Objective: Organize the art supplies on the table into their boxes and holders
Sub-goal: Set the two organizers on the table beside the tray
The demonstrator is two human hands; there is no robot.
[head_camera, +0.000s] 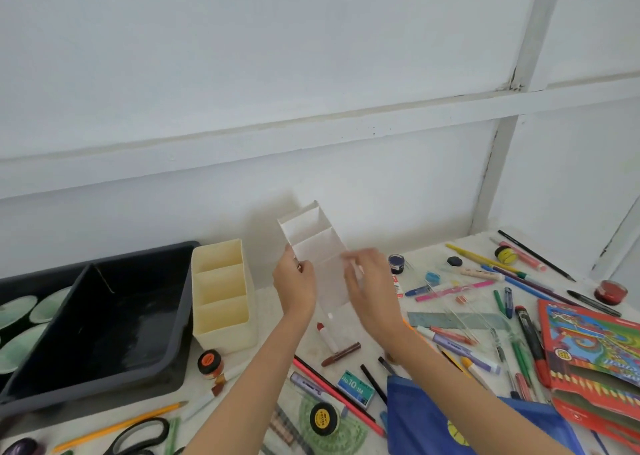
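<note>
A white holder (pixel 317 243) with three compartments is lifted above the table and tilted, its open top facing me. My left hand (pixel 294 283) grips its left edge. My right hand (pixel 369 286) is at its right side, blurred, fingers curved against the wall. A cream holder (pixel 221 295) with three empty compartments stands on the table to the left. Loose pens, markers and pencils (pixel 485 278) lie scattered at the right. A red pencil box (pixel 588 347) lies at the far right.
A dark grey tray (pixel 100 319) sits at the left. Paint jars (pixel 209 363), a staple box (pixel 356 387), a ruler (pixel 453 320), scissors (pixel 142 435) and a blue pouch (pixel 446 420) crowd the near table. A white wall stands right behind.
</note>
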